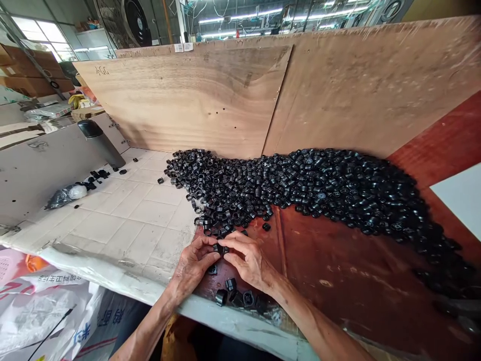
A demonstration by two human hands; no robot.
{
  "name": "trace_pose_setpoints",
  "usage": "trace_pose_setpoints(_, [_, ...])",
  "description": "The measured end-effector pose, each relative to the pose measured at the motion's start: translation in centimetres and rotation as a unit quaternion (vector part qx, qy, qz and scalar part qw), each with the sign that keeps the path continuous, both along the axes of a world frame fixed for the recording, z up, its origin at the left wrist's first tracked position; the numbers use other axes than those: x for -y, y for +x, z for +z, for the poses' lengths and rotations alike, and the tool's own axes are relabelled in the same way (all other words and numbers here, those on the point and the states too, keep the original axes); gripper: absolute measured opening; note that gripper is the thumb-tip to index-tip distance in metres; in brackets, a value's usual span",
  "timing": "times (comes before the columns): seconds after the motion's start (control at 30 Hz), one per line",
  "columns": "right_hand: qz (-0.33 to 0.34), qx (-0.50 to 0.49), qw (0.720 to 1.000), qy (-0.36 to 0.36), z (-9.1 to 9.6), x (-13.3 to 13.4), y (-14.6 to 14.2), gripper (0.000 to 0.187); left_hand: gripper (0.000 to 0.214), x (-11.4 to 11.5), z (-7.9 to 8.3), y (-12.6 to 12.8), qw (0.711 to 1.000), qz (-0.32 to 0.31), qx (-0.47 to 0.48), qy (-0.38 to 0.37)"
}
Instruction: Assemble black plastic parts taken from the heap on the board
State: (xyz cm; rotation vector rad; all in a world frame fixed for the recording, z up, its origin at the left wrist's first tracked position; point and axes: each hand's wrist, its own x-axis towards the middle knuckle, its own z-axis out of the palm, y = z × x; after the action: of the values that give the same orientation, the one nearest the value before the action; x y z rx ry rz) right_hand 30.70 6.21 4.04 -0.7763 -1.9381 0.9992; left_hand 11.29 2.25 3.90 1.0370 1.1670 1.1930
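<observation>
My left hand [193, 265] and my right hand [248, 260] meet at the near edge of the bench, fingertips pinched together on a small black plastic ring part [220, 248]. A big heap of the same black ring parts [300, 188] stretches across the bench behind my hands, from the middle to the far right. Several loose black parts [235, 296] lie under my wrists by the bench edge. The part between my fingers is mostly hidden by them.
Plywood boards [225, 100] stand upright behind the heap. A dark flask [99, 140] and a plastic bag [65, 195] lie on the pale tiled sheet [131, 210] at the left. Printed sacks [48, 306] sit below the bench at lower left. A fan [128, 22] stands behind.
</observation>
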Motion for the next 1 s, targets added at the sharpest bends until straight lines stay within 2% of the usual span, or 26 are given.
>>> trace_pose_setpoints(0.1, [-0.025, -0.008, 0.998, -0.051, 0.22, 0.27, -0.03, 0.022, 0.028, 0.05, 0.43, 0.08, 1.000, 0.002, -0.009, 0.012])
trace_pose_setpoints(0.2, [-0.040, -0.017, 0.998, -0.043, 0.48, 0.29, -0.02, 0.013, 0.030, 0.13, 0.54, 0.08, 0.999, 0.004, -0.030, 0.017])
trace_pose_setpoints(0.3, [-0.040, -0.019, 0.999, 0.002, 0.79, 0.18, 0.01, 0.015, 0.029, 0.28, 0.23, 0.01, 0.998, 0.002, -0.052, 0.019])
trace_pose_setpoints(0.37, [-0.040, -0.016, 0.999, 0.006, 0.93, 0.17, -0.01, 0.017, 0.028, 0.40, -0.05, -0.02, 0.998, 0.000, -0.060, 0.021])
trace_pose_setpoints(0.5, [-0.049, -0.007, 0.998, -0.040, 0.75, 0.38, -0.16, 0.015, 0.028, 0.55, -0.34, -0.02, 0.998, -0.003, -0.063, 0.027])
trace_pose_setpoints(0.63, [-0.059, -0.001, 0.996, -0.069, 0.24, 0.61, -0.26, 0.024, 0.030, 0.55, -0.29, 0.04, 0.997, -0.010, -0.072, 0.035])
trace_pose_setpoints(0.8, [-0.048, 0.036, 0.998, -0.038, 0.09, 0.78, -0.23, 0.012, 0.029, 0.56, -0.27, -0.03, 0.995, -0.013, -0.089, 0.047])
trace_pose_setpoints(1.0, [-0.039, 0.020, 0.999, -0.004, 0.81, 0.70, -0.09, 0.003, 0.027, 0.66, -0.34, -0.04, 0.997, -0.018, -0.068, 0.041])
